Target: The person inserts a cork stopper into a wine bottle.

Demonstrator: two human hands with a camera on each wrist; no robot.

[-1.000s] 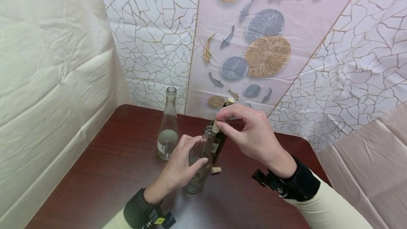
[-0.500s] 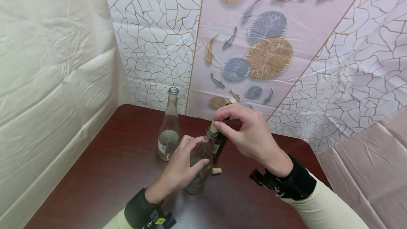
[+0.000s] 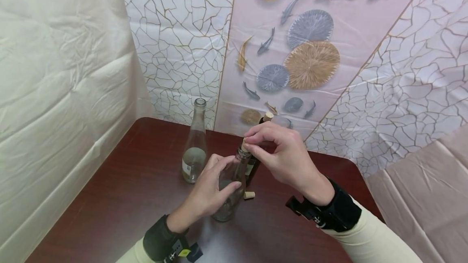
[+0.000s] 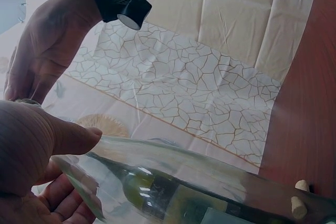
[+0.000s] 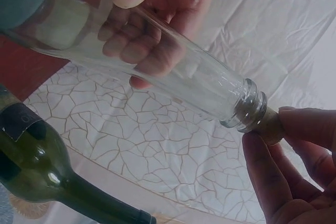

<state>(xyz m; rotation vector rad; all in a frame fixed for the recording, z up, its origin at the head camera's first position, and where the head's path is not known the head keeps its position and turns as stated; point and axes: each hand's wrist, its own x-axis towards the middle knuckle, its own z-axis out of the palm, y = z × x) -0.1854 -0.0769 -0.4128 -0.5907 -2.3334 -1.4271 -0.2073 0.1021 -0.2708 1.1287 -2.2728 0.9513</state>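
My left hand (image 3: 207, 192) grips a clear glass bottle (image 3: 234, 203) round its upper body, thumb in front and fingers behind the glass. The bottle stands upright on the table. At its mouth my right hand (image 3: 283, 153) pinches a cork (image 5: 271, 126) between thumb and fingers. In the right wrist view the cork's lower end sits inside the bottle's neck and the rest sticks out. Just behind stands a dark green wine bottle (image 5: 37, 166), partly hidden by my right hand; a cork (image 3: 269, 115) tops it. A loose cork (image 3: 249, 195) lies on the table beside the held bottle.
A second clear bottle (image 3: 194, 159), uncorked and with a pale label, stands to the left of my left hand. The dark red table (image 3: 120, 190) ends at patterned cloth (image 3: 179, 31) hung behind it and plain cloth (image 3: 66, 92) on the left.
My right hand has moved slightly left and down with the cork, from the bottle's rim into its mouth. My left hand keeps its grip on the bottle.
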